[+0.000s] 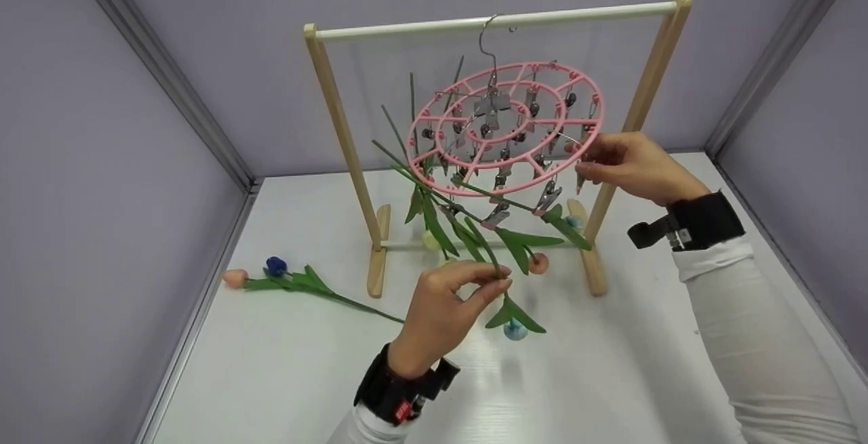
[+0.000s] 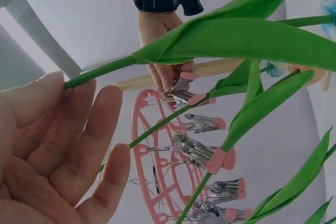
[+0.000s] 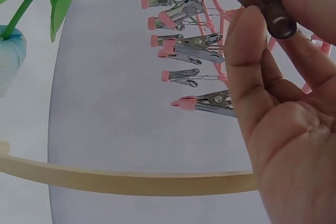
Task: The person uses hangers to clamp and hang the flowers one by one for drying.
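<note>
A round pink clip hanger (image 1: 576,121) hangs by its metal hook from the rack's white bar. Several artificial tulips with green stems and leaves (image 1: 529,240) are held in its clips. My left hand (image 1: 437,308), below the hanger's front edge, pinches the stem of a light blue tulip (image 1: 515,329) between thumb and fingers; its bloom points down. At the hanger's right rim, my right hand (image 1: 641,166) pinches a metal clip (image 3: 265,3) with pink tips between thumb and fingers. The left wrist view shows the held tulip's broad leaf (image 2: 236,40) in front of the clips.
The wooden rack (image 1: 339,125) stands on a white table (image 1: 285,362). To the left lie a peach tulip (image 1: 235,278) and a dark blue tulip (image 1: 276,266). Grey-lilac walls (image 1: 135,159) enclose the table at the back and sides.
</note>
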